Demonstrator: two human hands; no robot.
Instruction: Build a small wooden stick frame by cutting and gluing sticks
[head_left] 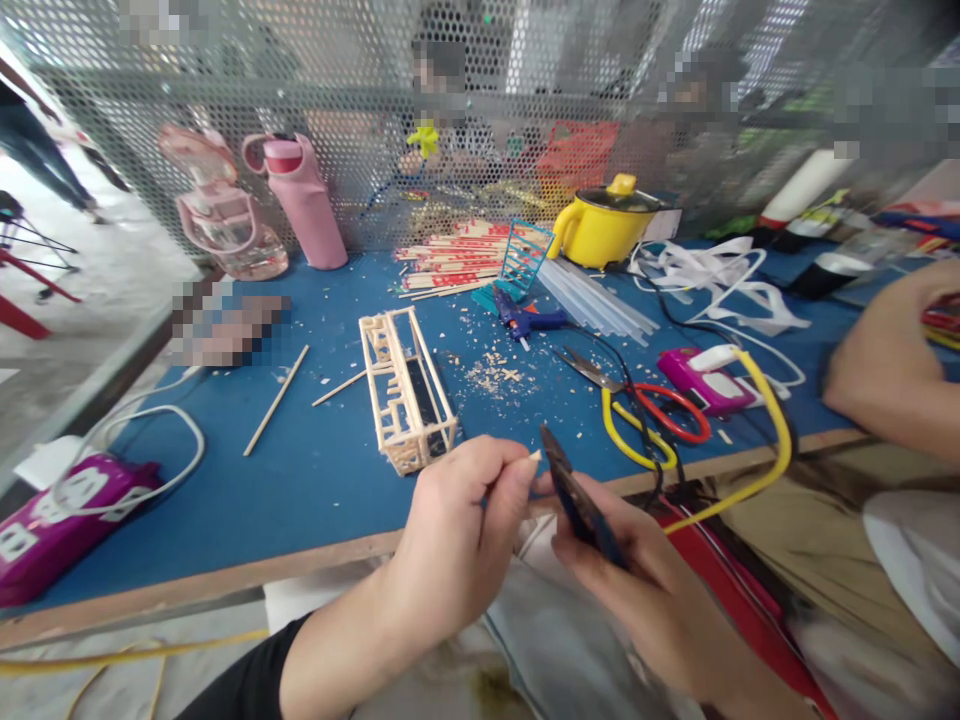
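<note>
At the table's front edge, my left hand (469, 520) is closed, pinching a thin wooden stick (535, 456) of which only the pale tip shows. Just to its right, my right hand (637, 565) grips a pair of dark-jawed pliers (571, 482), jaws pointing up beside the stick tip. Beyond my left hand stands a small frame (409, 400) built of wooden sticks. Pale wood chips (495, 372) are scattered behind my hands. Two loose sticks lie left of the frame, one a longer stick (276, 400).
Scissors (622, 385) with red and yellow handles and a purple power strip (705, 382) lie right. A blue glue gun (529, 318), a stick pile (457, 258) and clear glue sticks (600, 298) are behind. A yellow pot (604, 228) and pink bottle (307, 205) stand by the mesh. Another person's arm (892, 355) rests right.
</note>
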